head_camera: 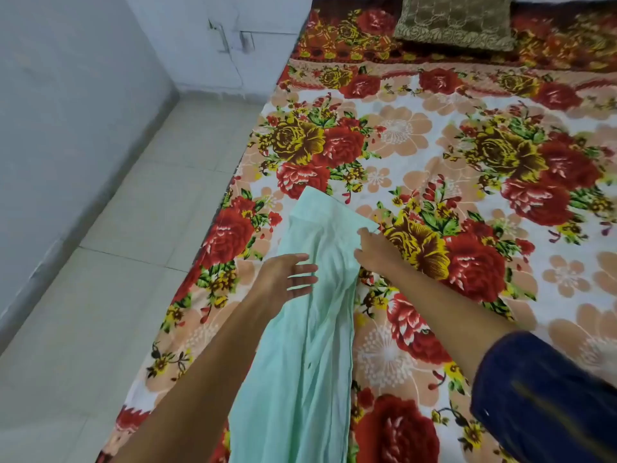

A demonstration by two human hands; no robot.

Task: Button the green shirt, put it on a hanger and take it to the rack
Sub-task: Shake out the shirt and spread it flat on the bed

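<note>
Green shirt [300, 329]: bunched lengthwise into a long rumpled strip on the floral bedsheet [467, 162], running from the bottom of the view up to a squared end, close to the sheet's floor-side edge. No button, buttonhole or collar identifiable; no hanger or rack in view.

Likely trouble: with the cloth gathered like this, front edges probably folded inside, so risk of mismatched buttons or a skipped one unless spread flat first. Another risk: a tug toward the floor-side edge sliding the shirt off the bed onto the tiled floor [100, 295].

Left hand [283, 275] at the shirt's floor-side edge, fingers [303, 269] straight and slightly spread, lying over the fabric, gripping nothing. Right hand [375, 248] at the opposite edge, near the squared end, fingers [362, 232] bent down onto the cloth; pinching it or only pressing, impossible to tell. Shirt's upper part between the two hands.

Beyond the shirt: gold embroidered cushion [454, 23] at the bed's far end; dark blue sleeve [541, 396] on the right arm.
</note>
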